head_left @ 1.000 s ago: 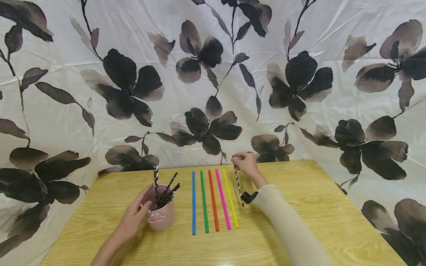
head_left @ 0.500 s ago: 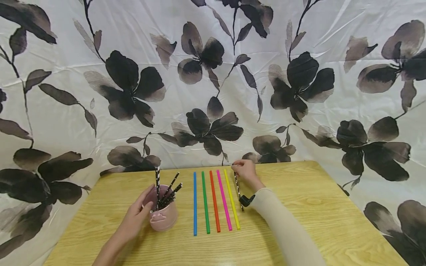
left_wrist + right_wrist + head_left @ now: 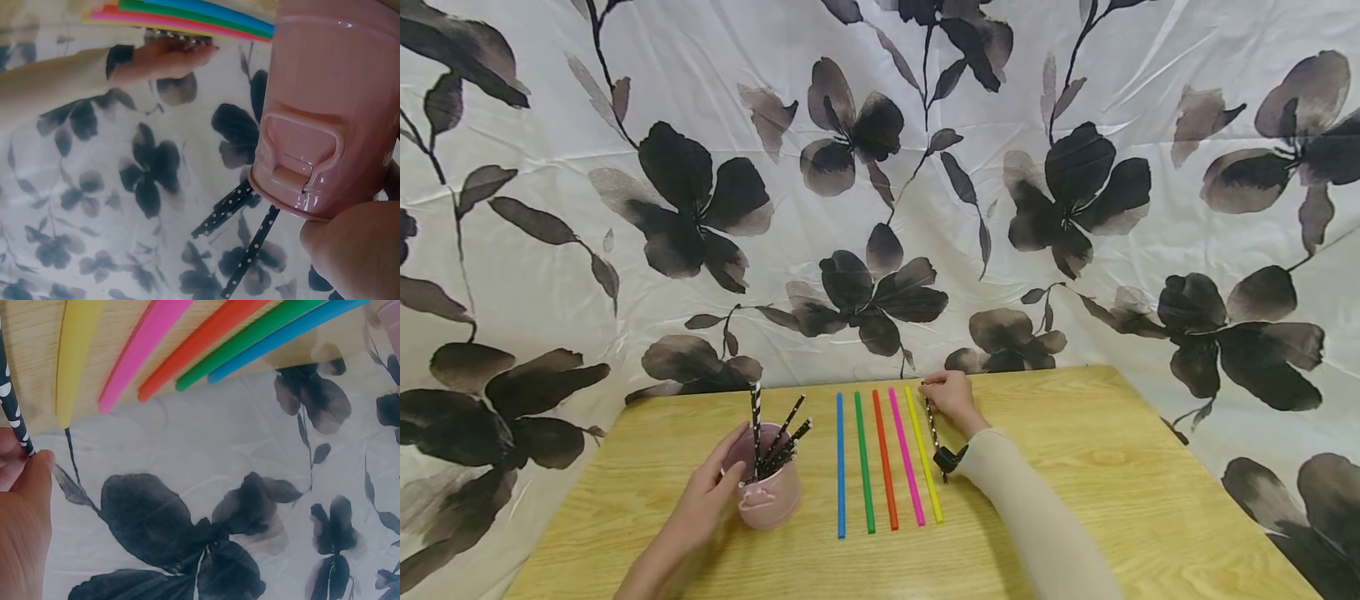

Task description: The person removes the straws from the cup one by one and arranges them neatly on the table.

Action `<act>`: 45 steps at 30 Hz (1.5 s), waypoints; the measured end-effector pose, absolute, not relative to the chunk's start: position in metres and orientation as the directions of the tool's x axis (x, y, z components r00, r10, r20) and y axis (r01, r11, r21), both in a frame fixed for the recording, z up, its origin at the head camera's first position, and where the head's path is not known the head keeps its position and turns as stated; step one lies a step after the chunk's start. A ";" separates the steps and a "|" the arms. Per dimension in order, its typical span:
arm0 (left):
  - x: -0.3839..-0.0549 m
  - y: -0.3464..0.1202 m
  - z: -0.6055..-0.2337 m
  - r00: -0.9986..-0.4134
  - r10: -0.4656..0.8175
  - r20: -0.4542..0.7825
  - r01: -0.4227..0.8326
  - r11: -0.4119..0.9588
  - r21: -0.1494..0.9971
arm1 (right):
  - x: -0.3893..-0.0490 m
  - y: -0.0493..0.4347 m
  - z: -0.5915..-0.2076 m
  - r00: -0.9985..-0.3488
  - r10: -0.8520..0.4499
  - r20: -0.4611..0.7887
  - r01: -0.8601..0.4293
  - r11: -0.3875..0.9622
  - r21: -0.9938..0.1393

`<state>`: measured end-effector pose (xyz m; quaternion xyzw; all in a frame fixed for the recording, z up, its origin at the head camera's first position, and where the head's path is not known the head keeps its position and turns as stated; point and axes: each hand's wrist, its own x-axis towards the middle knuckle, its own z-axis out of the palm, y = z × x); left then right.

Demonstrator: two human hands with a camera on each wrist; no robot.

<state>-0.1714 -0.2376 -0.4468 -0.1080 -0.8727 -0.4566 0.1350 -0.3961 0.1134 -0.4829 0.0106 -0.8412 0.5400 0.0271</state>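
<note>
My left hand (image 3: 703, 492) grips the side of a pink metal cup (image 3: 771, 504), its thumb at the rim in the left wrist view. Black straws with white patterns (image 3: 250, 253) lean out of the cup. At the far side of the table, my right hand (image 3: 952, 397) pinches the far end of a black-and-white straw (image 3: 12, 403) between thumb and fingers. That straw runs beside the yellow straw (image 3: 923, 458), to its right, close over the tabletop. Left of the yellow one lie pink (image 3: 907, 458), red (image 3: 885, 462), green (image 3: 864, 462) and blue (image 3: 841, 467) straws in a spaced row.
The wooden table (image 3: 1112, 475) carries everything. A white cloth with dark flowers (image 3: 880, 167) hangs just behind its far edge. A small black device (image 3: 950, 459) sits on the right wrist, overlapping the near part of the held straw.
My right hand has lowered the black-and-white straw toward the table and shifted it slightly left, nearer the yellow straw. The left hand still holds the cup in place.
</note>
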 end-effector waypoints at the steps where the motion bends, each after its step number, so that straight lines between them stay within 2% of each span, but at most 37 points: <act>1: -0.172 -0.238 -0.447 -0.940 0.067 0.335 0.314 0.557 0.769 | -0.397 0.113 -0.484 -0.998 0.014 0.061 -0.049 0.422 -0.905; 9: -0.171 -0.238 -0.450 -0.926 0.072 0.370 0.348 0.545 0.763 | -0.396 0.109 -0.489 -0.998 0.028 0.061 -0.042 0.448 -0.893; 24: -0.171 -0.238 -0.449 -0.934 0.079 0.349 0.332 0.559 0.760 | -0.399 0.105 -0.493 -0.996 0.033 0.082 -0.055 0.489 -0.870; 33: -0.170 -0.239 -0.450 -0.919 0.080 0.386 0.363 0.551 0.751 | -0.408 0.102 -0.496 -0.992 0.050 0.113 -0.072 0.507 -0.859; 45: -0.171 -0.239 -0.451 -0.923 0.084 0.374 0.352 0.576 0.738 | -0.410 0.101 -0.499 -0.985 0.068 0.157 -0.093 0.560 -0.824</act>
